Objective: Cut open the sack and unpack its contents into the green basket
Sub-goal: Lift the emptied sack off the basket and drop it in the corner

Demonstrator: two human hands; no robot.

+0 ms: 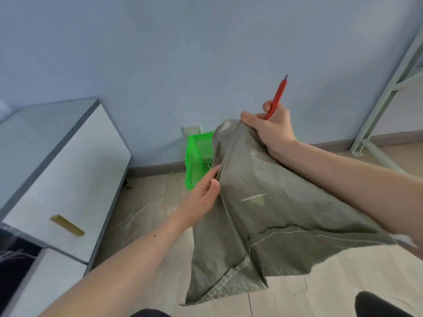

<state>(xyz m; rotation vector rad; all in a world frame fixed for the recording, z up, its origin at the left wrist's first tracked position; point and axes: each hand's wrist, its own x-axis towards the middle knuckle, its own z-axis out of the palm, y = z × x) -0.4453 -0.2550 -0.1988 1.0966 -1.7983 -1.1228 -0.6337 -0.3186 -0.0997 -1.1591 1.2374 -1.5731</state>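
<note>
**Both hands hold the sack up, cutter in the right**

The right hand (272, 131) is raised highest, arm reaching in from the right edge with the wrist bent down. Its fingers are clenched on two things at once: the top corner of the grey-green sack (258, 213), pinched under the thumb, and a red utility knife (278, 96) whose handle runs through the fist. The blade end points up and away from the fingers, toward the pale blue wall (160, 53).

The left hand (206, 193) sits lower and to the left, forearm stretched diagonally up from the bottom edge. Its fingers grasp the sack's left fold, thumb on the near side of the cloth.

The sack hangs slack below both grips, its stitched hem nearest the camera.

The green basket (194, 156) stands on the floor by the wall, just beyond the left fingertips and partly hidden behind the sack.
</note>
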